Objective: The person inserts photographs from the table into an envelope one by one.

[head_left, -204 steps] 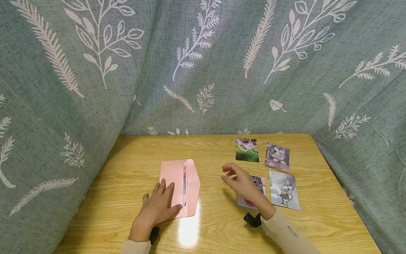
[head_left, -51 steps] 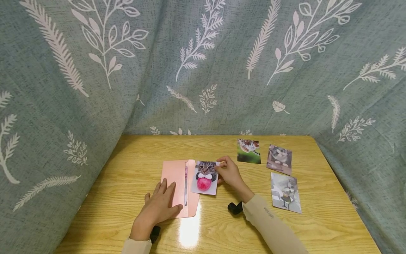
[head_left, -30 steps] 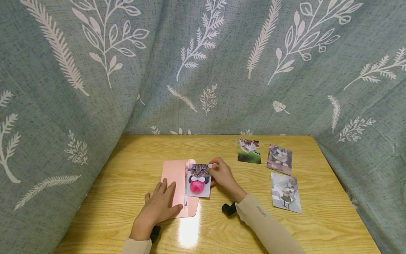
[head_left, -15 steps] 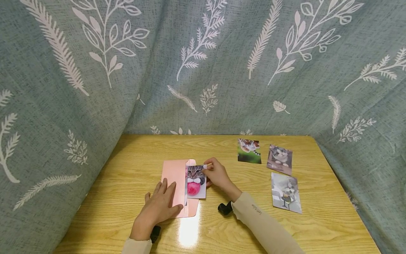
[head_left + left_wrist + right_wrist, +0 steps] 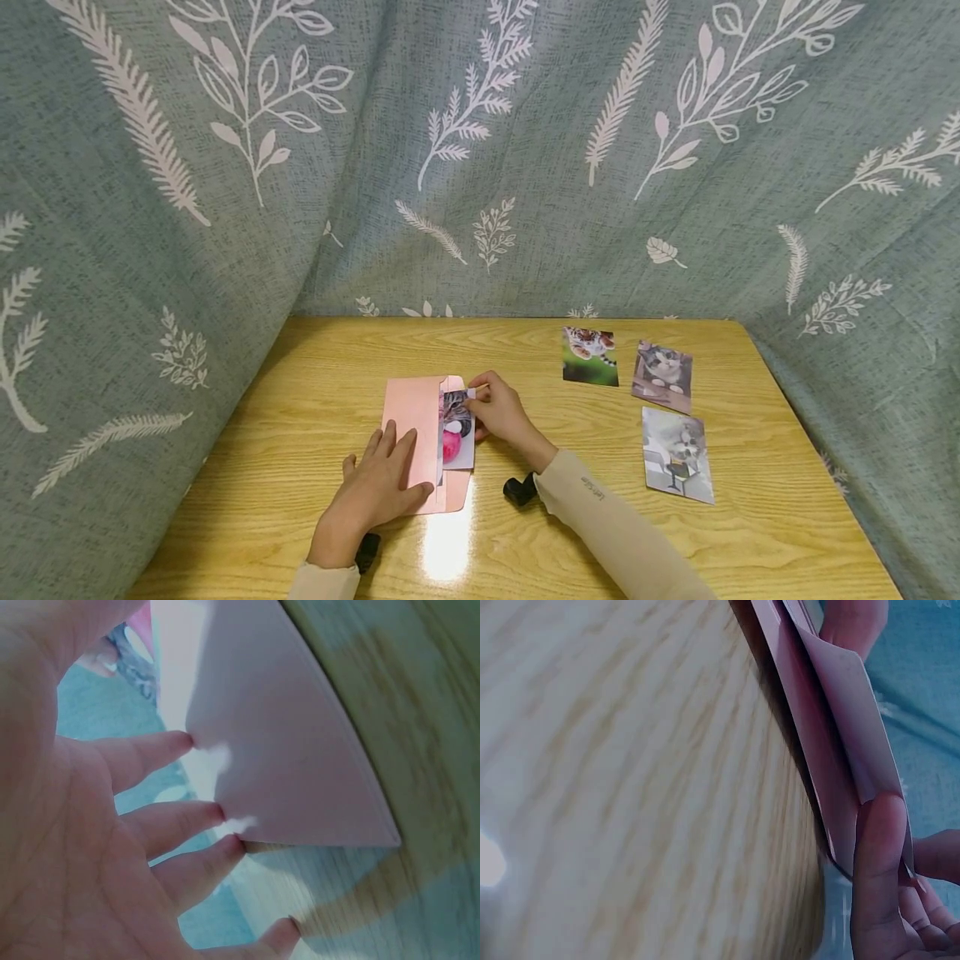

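A pink envelope lies on the table with its flap spread to the right. My left hand rests on it, fingers straight and spread; in the left wrist view the fingertips touch the envelope near its edge, the little finger reaching past it. Between thumb and fingers, my right hand pinches the right edge of a cat photo with a pink ball. The photo's left part is hidden inside the envelope's opening. From the right wrist, the photo looks tilted and slightly bowed above the flap.
Three more photos lie at the right: a tiger photo, a cat photo and a greyish animal photo. A patterned curtain hangs behind and beside the wooden table. Glare shines near the front.
My right hand has picked up the cat photo from the right, carried it left, and slid it partly into the envelope. The left hand has stayed on the envelope.
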Demonstrator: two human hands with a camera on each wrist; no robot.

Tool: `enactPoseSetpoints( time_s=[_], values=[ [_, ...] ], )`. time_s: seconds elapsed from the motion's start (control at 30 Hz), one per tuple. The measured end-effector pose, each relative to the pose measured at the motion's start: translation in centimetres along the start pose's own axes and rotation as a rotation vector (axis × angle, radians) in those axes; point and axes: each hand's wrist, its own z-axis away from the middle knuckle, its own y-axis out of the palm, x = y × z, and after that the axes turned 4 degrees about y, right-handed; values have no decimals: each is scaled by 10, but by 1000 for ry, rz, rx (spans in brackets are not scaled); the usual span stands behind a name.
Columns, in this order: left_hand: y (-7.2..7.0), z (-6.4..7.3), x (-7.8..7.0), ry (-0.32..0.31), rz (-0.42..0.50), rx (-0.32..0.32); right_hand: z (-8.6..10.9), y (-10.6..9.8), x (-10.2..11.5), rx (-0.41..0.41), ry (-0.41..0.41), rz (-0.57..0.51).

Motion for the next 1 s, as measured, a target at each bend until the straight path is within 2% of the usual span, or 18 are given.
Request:
enactPoseSetpoints(
  time_s=[0.27,1.0],
  values=[
    [-1,0,0,3,-4,6,0,7,2,14,5,-29],
    [-1,0,-1,11,-11,-1,-5,24,7,-2,24,19]
  ],
)
